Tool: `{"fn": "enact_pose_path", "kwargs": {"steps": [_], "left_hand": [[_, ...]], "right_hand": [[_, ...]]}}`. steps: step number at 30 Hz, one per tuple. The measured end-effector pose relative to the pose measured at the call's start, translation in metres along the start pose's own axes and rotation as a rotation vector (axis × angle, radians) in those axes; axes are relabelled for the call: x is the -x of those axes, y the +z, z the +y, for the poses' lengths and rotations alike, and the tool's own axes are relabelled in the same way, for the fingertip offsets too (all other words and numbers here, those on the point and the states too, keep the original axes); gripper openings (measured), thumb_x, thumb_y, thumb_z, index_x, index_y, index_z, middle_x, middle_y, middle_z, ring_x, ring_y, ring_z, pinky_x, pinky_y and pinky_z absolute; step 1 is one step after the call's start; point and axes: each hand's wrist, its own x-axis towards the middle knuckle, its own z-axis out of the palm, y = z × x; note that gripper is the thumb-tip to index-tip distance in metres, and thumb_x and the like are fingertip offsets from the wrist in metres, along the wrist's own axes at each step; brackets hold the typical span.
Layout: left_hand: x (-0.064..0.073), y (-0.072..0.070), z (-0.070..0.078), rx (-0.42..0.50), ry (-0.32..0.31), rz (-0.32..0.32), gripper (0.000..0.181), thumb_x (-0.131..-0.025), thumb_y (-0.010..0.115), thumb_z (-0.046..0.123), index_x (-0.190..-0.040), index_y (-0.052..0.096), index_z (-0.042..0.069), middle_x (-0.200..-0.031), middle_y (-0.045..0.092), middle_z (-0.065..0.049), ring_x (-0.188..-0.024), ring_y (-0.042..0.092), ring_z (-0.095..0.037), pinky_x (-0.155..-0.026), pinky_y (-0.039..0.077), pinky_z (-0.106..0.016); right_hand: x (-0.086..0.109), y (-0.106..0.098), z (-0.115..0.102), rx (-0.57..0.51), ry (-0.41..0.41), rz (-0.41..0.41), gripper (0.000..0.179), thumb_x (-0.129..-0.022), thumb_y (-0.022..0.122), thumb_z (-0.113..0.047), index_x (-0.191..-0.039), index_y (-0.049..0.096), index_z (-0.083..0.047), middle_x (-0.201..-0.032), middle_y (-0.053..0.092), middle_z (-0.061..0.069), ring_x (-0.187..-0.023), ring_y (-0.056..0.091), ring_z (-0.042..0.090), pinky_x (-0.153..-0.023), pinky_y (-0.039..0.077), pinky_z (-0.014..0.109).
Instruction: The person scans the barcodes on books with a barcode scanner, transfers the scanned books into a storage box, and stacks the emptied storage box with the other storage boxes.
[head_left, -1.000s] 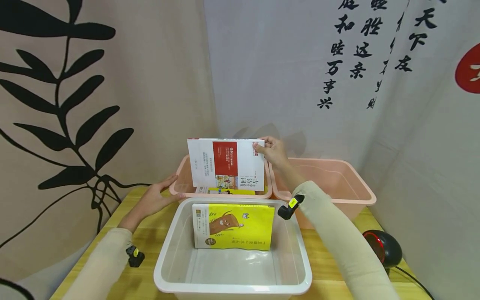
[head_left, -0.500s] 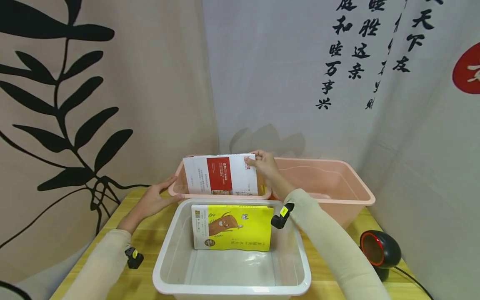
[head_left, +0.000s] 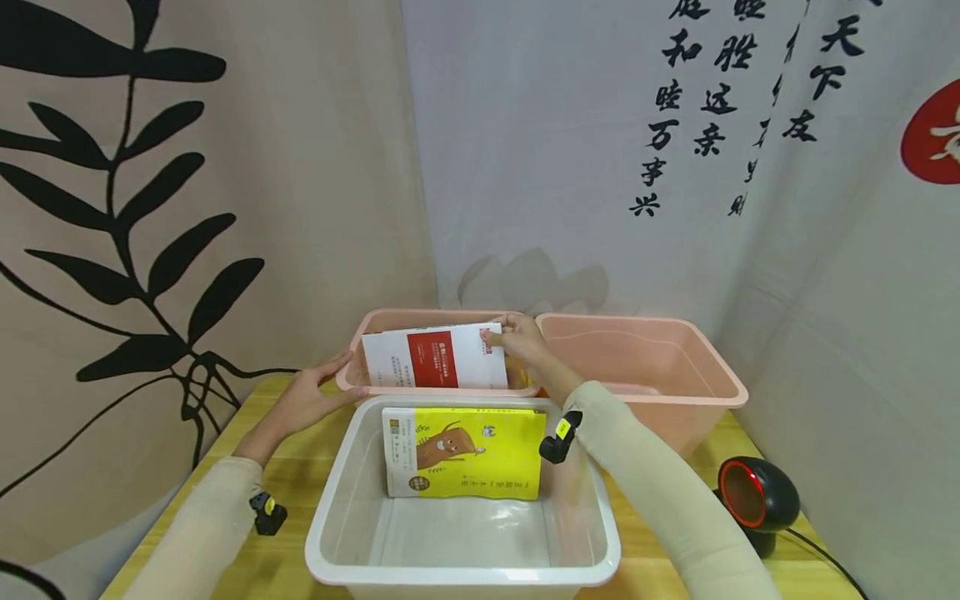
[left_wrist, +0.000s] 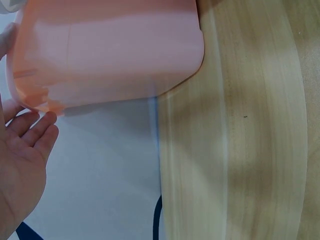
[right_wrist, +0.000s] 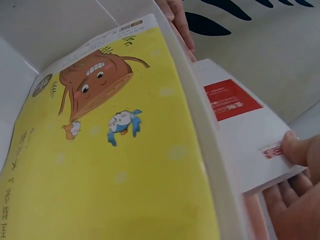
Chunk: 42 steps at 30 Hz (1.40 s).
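The right hand [head_left: 523, 340] pinches the right end of a white book [head_left: 433, 360] partly inside the far left pink bin [head_left: 405, 318], whose left rim the left hand [head_left: 313, 402] touches with loose fingers; a yellow book [head_left: 483, 454] leans in the near white bin [head_left: 465, 576]

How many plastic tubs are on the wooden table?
3. A white rectangular plastic tub stands in front; a pale pink plastic tub is behind it, with a white-and-red book partly inside; a second pale pink plastic tub is to its right.
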Motion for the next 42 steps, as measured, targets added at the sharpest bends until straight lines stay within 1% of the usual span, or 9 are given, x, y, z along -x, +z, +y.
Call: {"fn": "enact_pose_path", "kwargs": {"steps": [8, 13, 18, 20, 24, 28, 33, 38, 42], "left_hand": [[0.001, 0.001, 0.000, -0.016, 0.007, -0.006, 0.095, -0.092, 0.069, 0.059, -0.161, 0.029, 0.008, -0.168, 0.022, -0.013, -0.150, 0.026, -0.048, -0.114, 0.030, -0.070], [0.001, 0.002, 0.000, -0.005, 0.010, -0.006, 0.094, -0.092, 0.069, 0.058, -0.161, 0.029, 0.009, -0.168, 0.023, -0.014, -0.150, 0.026, -0.048, -0.114, 0.030, -0.070], [-0.001, 0.000, 0.000, 0.004, 0.011, -0.007, 0.095, -0.092, 0.069, 0.058, -0.161, 0.027, 0.009, -0.168, 0.021, -0.014, -0.151, 0.026, -0.048, -0.115, 0.030, -0.069], [-0.001, 0.000, 0.000, 0.000, 0.008, -0.008, 0.095, -0.092, 0.069, 0.058, -0.162, 0.027, 0.009, -0.169, 0.021, -0.014, -0.151, 0.026, -0.048, -0.114, 0.030, -0.070], [-0.001, -0.001, 0.000, -0.010, 0.015, 0.001, 0.094, -0.092, 0.069, 0.058, -0.161, 0.028, 0.008, -0.168, 0.022, -0.014, -0.150, 0.026, -0.048, -0.115, 0.029, -0.069], [-0.001, -0.001, 0.000, -0.014, 0.021, 0.008, 0.093, -0.092, 0.069, 0.057, -0.161, 0.030, 0.008, -0.168, 0.023, -0.013, -0.151, 0.027, -0.047, -0.116, 0.030, -0.068], [0.000, -0.001, 0.000, -0.014, 0.016, 0.002, 0.093, -0.092, 0.069, 0.058, -0.160, 0.030, 0.008, -0.168, 0.023, -0.013, -0.151, 0.027, -0.047, -0.116, 0.030, -0.067], [-0.001, -0.001, 0.000, -0.007, 0.030, 0.009, 0.093, -0.092, 0.070, 0.055, -0.160, 0.030, 0.006, -0.168, 0.024, -0.015, -0.150, 0.029, -0.047, -0.116, 0.031, -0.067], [-0.002, -0.001, -0.001, -0.008, 0.035, 0.012, 0.094, -0.092, 0.071, 0.055, -0.160, 0.029, 0.005, -0.167, 0.024, -0.015, -0.150, 0.029, -0.046, -0.116, 0.031, -0.066]], "right_hand": [[0.003, -0.001, -0.005, 0.179, 0.015, 0.007, 0.016, -0.095, 0.073, -0.012, -0.108, 0.067, -0.005, -0.111, 0.069, 0.012, -0.099, 0.065, 0.026, -0.084, 0.059, 0.036], [0.005, -0.005, -0.007, 0.299, -0.005, -0.003, 0.014, -0.096, 0.073, -0.013, -0.106, 0.068, -0.006, -0.113, 0.069, 0.011, -0.101, 0.063, 0.026, -0.084, 0.059, 0.036], [0.012, -0.016, -0.017, 0.416, -0.045, -0.010, 0.015, -0.095, 0.073, -0.015, -0.108, 0.073, -0.007, -0.112, 0.070, 0.010, -0.104, 0.063, 0.028, -0.094, 0.057, 0.041], [0.015, -0.022, -0.022, 0.429, -0.069, -0.027, 0.019, -0.095, 0.072, -0.013, -0.112, 0.073, -0.005, -0.112, 0.072, 0.012, -0.106, 0.066, 0.031, -0.095, 0.056, 0.041], [0.024, -0.032, -0.033, 0.461, -0.122, -0.057, 0.024, -0.095, 0.072, -0.012, -0.117, 0.073, -0.003, -0.112, 0.074, 0.012, -0.105, 0.069, 0.032, -0.092, 0.059, 0.038], [0.039, -0.040, -0.041, 0.485, -0.183, -0.128, 0.027, -0.096, 0.072, -0.013, -0.121, 0.072, -0.003, -0.116, 0.074, 0.013, -0.104, 0.070, 0.030, -0.091, 0.060, 0.038], [0.059, -0.050, -0.044, 0.538, -0.304, -0.225, 0.031, -0.096, 0.072, -0.015, -0.124, 0.071, -0.002, -0.118, 0.074, 0.014, -0.106, 0.071, 0.028, -0.092, 0.060, 0.039], [0.075, -0.059, -0.041, 0.524, -0.352, -0.245, 0.031, -0.096, 0.073, -0.015, -0.125, 0.071, -0.003, -0.119, 0.073, 0.011, -0.109, 0.071, 0.025, -0.096, 0.058, 0.041], [0.085, -0.064, -0.033, 0.490, -0.359, -0.244, 0.032, -0.095, 0.074, -0.013, -0.125, 0.071, -0.003, -0.120, 0.073, 0.010, -0.109, 0.071, 0.025, -0.097, 0.058, 0.042]]}}
